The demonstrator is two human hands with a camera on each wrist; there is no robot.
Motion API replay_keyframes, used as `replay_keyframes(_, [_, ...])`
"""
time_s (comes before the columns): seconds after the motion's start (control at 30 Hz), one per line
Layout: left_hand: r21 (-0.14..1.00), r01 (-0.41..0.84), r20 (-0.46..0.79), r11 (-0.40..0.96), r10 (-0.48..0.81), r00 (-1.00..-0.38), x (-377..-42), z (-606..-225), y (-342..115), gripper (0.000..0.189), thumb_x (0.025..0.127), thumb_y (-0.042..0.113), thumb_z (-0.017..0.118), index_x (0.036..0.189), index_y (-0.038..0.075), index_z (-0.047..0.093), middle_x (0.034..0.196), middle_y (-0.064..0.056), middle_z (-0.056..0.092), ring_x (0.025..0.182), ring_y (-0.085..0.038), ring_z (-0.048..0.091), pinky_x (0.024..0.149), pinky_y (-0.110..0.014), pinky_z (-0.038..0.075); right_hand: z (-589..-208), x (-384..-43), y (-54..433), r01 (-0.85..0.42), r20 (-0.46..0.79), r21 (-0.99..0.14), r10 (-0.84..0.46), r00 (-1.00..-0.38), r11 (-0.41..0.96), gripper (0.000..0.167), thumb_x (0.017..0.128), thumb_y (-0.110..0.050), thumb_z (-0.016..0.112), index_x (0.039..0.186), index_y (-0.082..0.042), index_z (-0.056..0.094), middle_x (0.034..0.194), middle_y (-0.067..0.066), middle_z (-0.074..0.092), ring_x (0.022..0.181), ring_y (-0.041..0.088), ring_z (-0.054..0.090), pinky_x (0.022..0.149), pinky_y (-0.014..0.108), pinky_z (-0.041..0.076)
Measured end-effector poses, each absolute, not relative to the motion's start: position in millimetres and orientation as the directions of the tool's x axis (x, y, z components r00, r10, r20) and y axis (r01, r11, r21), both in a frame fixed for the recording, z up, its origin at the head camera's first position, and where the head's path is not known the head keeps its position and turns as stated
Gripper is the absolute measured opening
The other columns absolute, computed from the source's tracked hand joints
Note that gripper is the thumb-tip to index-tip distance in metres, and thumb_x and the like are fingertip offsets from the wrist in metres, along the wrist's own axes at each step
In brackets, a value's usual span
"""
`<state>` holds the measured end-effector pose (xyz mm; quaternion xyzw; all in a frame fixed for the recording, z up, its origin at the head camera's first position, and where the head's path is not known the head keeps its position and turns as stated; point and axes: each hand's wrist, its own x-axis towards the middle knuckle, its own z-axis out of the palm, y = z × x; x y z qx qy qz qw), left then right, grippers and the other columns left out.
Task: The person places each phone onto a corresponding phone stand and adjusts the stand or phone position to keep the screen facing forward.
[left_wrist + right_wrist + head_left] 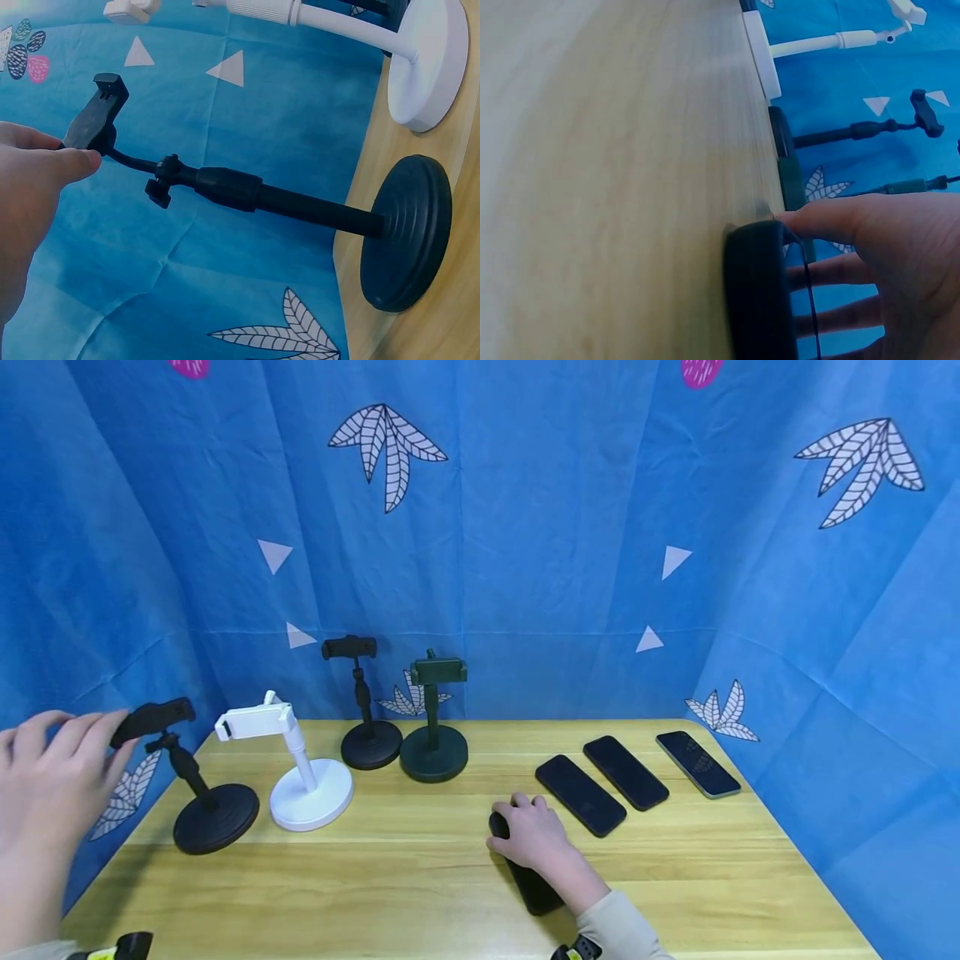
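Between eight and nine o'clock from the middle of the head view, the left hand [56, 781] is pinching the clamp [161, 717] of a black stand [187, 768], its thumb and fingers nearly meeting. The stand's post is leaning toward eleven o'clock above its round base, which is resting on the table [390, 868]; the clamp's long axis is running from eight to two. Between five and six o'clock, the right hand [534, 833] is gripping a black phone [534, 889], fingers and thumb bending around its far part. The phone's long axis is running from eleven to five, its uncovered end pointing toward five. The right hand is hiding the phone's middle, and I cannot tell whether the far end is touching the table. The right wrist view is cropping and blurring the phone; the left hand is running off the head view's nine o'clock edge.
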<state>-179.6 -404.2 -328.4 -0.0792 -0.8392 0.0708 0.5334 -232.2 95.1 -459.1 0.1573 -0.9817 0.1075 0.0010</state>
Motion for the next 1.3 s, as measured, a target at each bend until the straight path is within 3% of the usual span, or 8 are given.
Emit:
replay_keyframes(0.2, [-0.237,0.069,0.878,0.969,0.244,-0.412,-174,-332,-406,0.063,0.106,0.042,0.023,0.115,-0.008,0.06,0.102,-0.033,0.063,0.114,-0.049,0.047,0.103,-0.06,0.033,-458,-232,93,-0.281,0.018,-0.23,-0.285,-0.958,0.932,0.052,0.082,-0.043,0.073,0.126,-0.017,0.064,0.127,0.016,0.057,0.106,0.042,0.054,0.08,0.054,0.049])
replay_keyframes(0.37, [-0.243,0.082,0.878,0.967,0.255,-0.406,-170,-336,-406,0.065,0.105,0.044,0.023,0.116,-0.009,0.06,0.103,-0.033,0.063,0.112,-0.049,0.048,0.099,-0.06,0.037,-457,-232,91,-0.265,0.015,-0.248,-0.27,-0.963,0.932,0.05,0.081,-0.04,0.074,0.124,-0.016,0.064,0.124,0.016,0.059,0.105,0.042,0.053,0.078,0.053,0.049])
replay_keyframes(0.57, [-0.168,0.134,0.91,0.977,0.206,-0.358,-169,-338,-402,0.073,0.104,0.052,0.026,0.109,-0.011,0.063,0.098,-0.035,0.063,0.106,-0.049,0.05,0.098,-0.059,0.036,-455,-233,89,-0.25,-0.001,-0.258,-0.259,-0.966,0.933,0.049,0.082,-0.038,0.074,0.125,-0.015,0.064,0.125,0.017,0.058,0.106,0.041,0.052,0.079,0.052,0.049])
replay_keyframes(0.93, [-0.034,0.145,0.948,0.989,0.078,-0.309,-165,-345,-395,0.068,0.102,0.051,0.038,0.109,-0.01,0.066,0.098,-0.035,0.064,0.104,-0.049,0.05,0.103,-0.055,0.036,-456,-234,88,-0.246,-0.018,-0.265,-0.26,-0.965,0.932,0.049,0.083,-0.037,0.073,0.126,-0.014,0.063,0.125,0.017,0.057,0.106,0.041,0.052,0.08,0.052,0.049])
replay_keyframes(1.3, [-0.01,0.115,0.937,0.993,0.049,-0.347,-163,-344,-394,0.07,0.1,0.056,0.036,0.113,-0.007,0.065,0.107,-0.033,0.064,0.109,-0.048,0.048,0.102,-0.056,0.034,-455,-235,91,-0.247,-0.022,-0.268,-0.262,-0.965,0.931,0.048,0.084,-0.035,0.073,0.125,-0.013,0.064,0.124,0.018,0.057,0.105,0.041,0.052,0.079,0.051,0.049])
